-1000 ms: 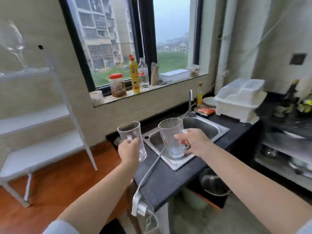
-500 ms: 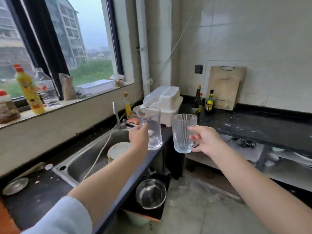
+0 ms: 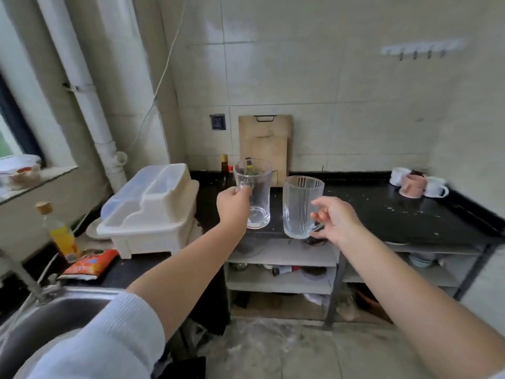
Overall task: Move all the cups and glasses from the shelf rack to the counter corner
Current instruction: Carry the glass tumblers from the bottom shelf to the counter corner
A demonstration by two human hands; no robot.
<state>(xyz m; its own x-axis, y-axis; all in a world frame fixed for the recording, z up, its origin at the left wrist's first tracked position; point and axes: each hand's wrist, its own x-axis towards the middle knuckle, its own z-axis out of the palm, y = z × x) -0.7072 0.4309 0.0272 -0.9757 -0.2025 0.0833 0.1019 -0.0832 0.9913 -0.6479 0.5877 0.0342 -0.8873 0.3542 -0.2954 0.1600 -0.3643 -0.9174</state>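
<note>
My left hand (image 3: 234,207) grips the handle of a smooth clear glass mug (image 3: 255,196), held upright in the air over the near edge of the black counter (image 3: 396,214). My right hand (image 3: 337,221) holds a ribbed clear glass mug (image 3: 299,207) by its handle, just to the right of the first and at about the same height. At the counter's far right corner stand three cups: a white cup (image 3: 398,176), a pink cup (image 3: 412,186) and a white mug (image 3: 435,188). The shelf rack is out of view.
A white plastic dish rack (image 3: 153,212) sits left of the glasses. Dark bottles (image 3: 224,169) and a wooden cutting board (image 3: 264,146) stand against the tiled wall. A steel sink (image 3: 54,318) lies at lower left, with a yellow bottle (image 3: 60,233) and an orange packet (image 3: 88,265) beside it. Open shelves (image 3: 284,253) run under the counter.
The view has swung right, from the shelf rack and window past the sink to the counter. Both hands have carried the glass mugs along, still gripped. The cups at the counter corner have come into view.
</note>
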